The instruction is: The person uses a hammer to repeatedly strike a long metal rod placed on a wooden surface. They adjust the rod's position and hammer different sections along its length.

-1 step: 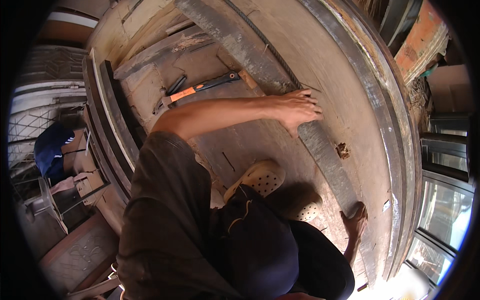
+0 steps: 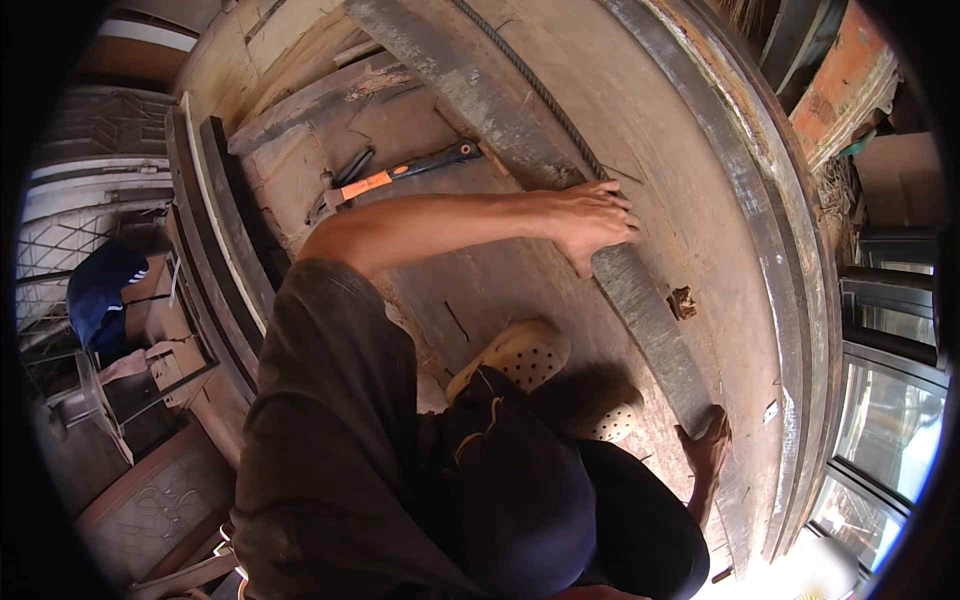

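A long, weathered grey wooden plank (image 2: 655, 335) runs slantwise from the top middle down to the right. My left hand (image 2: 592, 222) lies across it with fingers bent over its far edge. At the plank's lower end my right hand (image 2: 708, 440) grips it, the thumb on the near side and the fingers partly hidden. A ribbed metal rod (image 2: 530, 78) lies along the plank's upper part and ends close by my left hand. Behind my left forearm rests a hammer (image 2: 400, 172) with an orange-and-black handle, its head partly covered.
Beside the hammer lies a small dark tool (image 2: 353, 166). Nails (image 2: 456, 320) are scattered on the boards near my clogs (image 2: 520, 355). Long beams (image 2: 745, 170) line the right edge, and more timbers (image 2: 230, 220) stand at left. A person in dark blue (image 2: 105, 295) is at far left.
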The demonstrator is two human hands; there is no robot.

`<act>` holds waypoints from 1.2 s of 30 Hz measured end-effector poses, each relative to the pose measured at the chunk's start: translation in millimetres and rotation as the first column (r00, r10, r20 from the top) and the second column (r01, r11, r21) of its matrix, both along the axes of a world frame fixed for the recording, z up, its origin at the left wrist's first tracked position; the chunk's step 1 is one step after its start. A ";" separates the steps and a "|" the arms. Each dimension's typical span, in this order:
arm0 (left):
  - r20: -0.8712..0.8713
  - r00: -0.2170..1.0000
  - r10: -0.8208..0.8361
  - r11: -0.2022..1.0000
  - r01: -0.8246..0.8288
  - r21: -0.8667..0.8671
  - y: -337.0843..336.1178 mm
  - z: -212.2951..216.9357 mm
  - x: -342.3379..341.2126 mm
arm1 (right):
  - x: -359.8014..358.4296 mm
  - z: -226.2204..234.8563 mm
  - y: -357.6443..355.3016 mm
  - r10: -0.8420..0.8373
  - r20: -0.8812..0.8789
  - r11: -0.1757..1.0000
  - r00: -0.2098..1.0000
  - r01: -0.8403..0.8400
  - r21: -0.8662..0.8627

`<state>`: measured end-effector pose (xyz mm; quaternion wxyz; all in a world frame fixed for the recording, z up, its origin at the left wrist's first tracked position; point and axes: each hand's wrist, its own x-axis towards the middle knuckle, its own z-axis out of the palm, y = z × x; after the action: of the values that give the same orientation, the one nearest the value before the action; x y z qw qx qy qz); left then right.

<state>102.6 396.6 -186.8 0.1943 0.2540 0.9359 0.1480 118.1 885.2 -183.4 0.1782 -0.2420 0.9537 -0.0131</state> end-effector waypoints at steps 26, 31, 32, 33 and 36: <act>-0.295 0.864 0.407 0.907 -0.421 0.018 -111.9 -27.2 92.0 | -65.3 -72.3 -136.5 0.200 0.497 0.931 0.844 -0.006 -0.365; -0.357 0.777 0.519 0.844 -0.532 0.069 -94.9 -45.2 87.3 | -45.6 -53.5 -132.9 -0.003 0.444 0.913 0.896 0.184 -0.363; -0.353 0.767 0.536 0.828 -0.558 0.044 -95.6 -48.9 92.6 | -37.8 -55.9 -135.9 0.100 0.386 0.920 0.917 0.063 -0.387; -0.339 0.756 0.559 0.815 -0.576 0.060 -91.5 -53.6 94.5 | -29.9 -57.6 -137.8 0.200 0.239 0.922 0.950 -0.100 -0.374; -0.301 0.743 0.597 0.787 -0.615 0.042 -92.0 -47.8 91.7 | -16.6 -49.6 -144.1 0.151 0.107 0.952 0.983 -0.115 -0.283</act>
<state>194.3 304.5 -234.6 -0.0005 -0.0506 0.9896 0.1346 101.5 741.1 -233.1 0.2037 -0.3268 0.9108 -0.1488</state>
